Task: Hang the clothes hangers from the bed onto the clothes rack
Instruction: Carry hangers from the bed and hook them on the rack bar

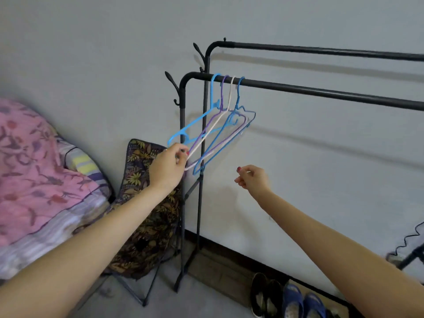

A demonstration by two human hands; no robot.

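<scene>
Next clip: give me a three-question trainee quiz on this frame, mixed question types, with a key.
1. True or false: the hangers hang from the front rail of the clothes rack.
2. How many hanger hooks sit on that rail? A) two B) four C) six
3. Fill in: the left hand grips the hangers' lower ends, while the right hand holds ____.

Key:
1. True; the rear rail is bare in view.
2. B: light blue, purple, white, blue.
3. Nothing; it is apart from the hangers, fingers loosely curled.
</scene>
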